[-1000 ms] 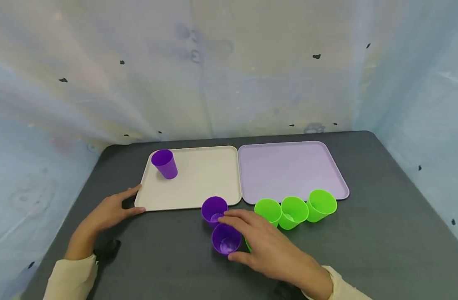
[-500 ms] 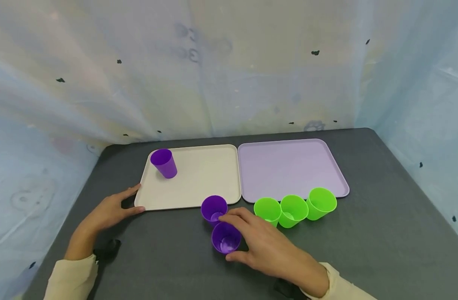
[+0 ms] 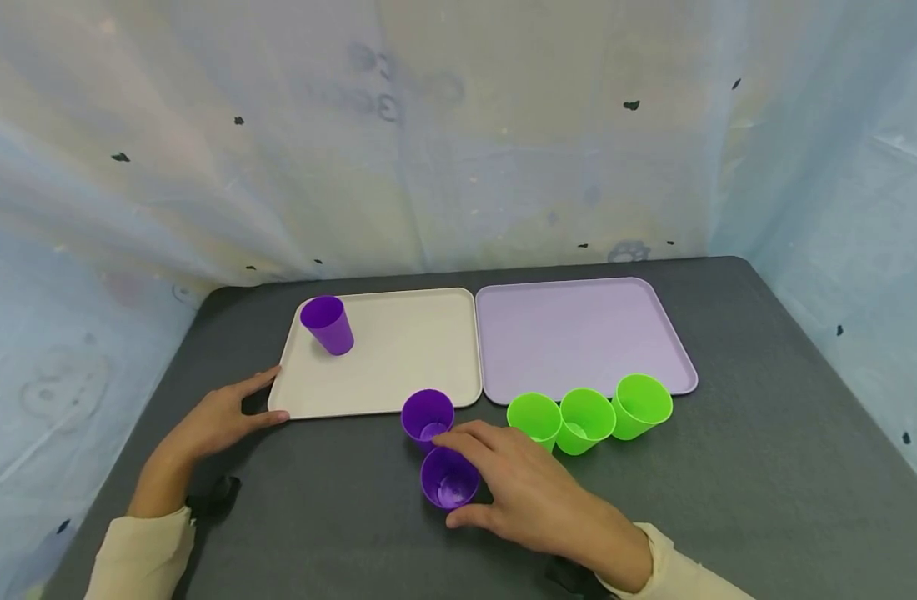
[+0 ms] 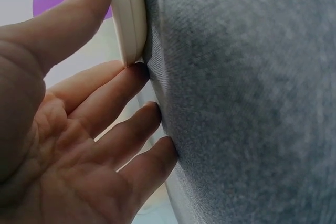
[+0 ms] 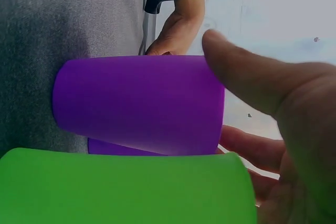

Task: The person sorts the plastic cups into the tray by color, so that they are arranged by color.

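Observation:
My right hand (image 3: 529, 492) holds the nearer purple cup (image 3: 449, 479) at its rim, thumb on the near side and fingers on the far side. That cup (image 5: 139, 103) stands upright on the table, right in front of another purple cup (image 3: 427, 417). A green cup (image 5: 126, 192) fills the front of the right wrist view; in the head view my hand hides it. My left hand (image 3: 214, 425) touches the left front corner of the cream tray (image 3: 398, 358), thumb and index finger spread. In the left wrist view the fingers look fairly straight beside the tray rim (image 4: 128, 19).
A third purple cup (image 3: 329, 327) stands on the cream tray at its back left. The lilac tray (image 3: 578, 333) lies beside it on the right. Along its front edge stand several green cups (image 3: 584, 421). A curtain (image 3: 458, 150) hangs behind the dark table (image 3: 338, 508).
My right hand has shifted slightly left, and the nearer purple cup has moved a little left too. My left hand stays at the cream tray's corner.

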Available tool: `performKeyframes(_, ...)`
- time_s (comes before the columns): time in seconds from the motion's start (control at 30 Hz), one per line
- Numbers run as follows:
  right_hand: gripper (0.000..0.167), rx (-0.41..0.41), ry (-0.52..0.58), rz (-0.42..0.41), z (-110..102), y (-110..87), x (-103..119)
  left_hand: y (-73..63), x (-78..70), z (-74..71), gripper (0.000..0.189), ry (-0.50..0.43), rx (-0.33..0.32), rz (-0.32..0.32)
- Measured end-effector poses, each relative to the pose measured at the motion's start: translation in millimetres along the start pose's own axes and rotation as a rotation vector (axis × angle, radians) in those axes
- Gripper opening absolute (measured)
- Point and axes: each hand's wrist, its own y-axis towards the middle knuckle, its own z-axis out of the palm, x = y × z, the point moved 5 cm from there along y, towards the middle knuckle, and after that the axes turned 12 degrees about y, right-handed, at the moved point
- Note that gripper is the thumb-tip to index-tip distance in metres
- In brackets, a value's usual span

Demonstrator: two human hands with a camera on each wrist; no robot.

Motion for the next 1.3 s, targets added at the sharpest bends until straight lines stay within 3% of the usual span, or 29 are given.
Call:
performKeyframes(0.2,0.077,-0.016,-0.007,-0.028,-0.1,1.1,-0.1,-1.8,0.4,1.1,0.099,-0.005,-0.008,0.003)
performKeyframes(0.53,0.079,0.032,-0.046,-0.036,10.4,-3.8,-0.3,-9.2,2.1,10.2,0.096,-0.029,-0.017,0.007)
performKeyframes(0.8,0.077,-0.002,-0.067,-0.054,10.2,-4.8,1.3,-6.2,3.0,6.9,0.096,-0.024,-0.023,0.009)
performKeyframes(1.3,0.075,0.005,-0.084,-0.047,6.9,-4.3,-0.2,-0.1,-0.1,4.5,0.096,-0.011,-0.031,0.015)
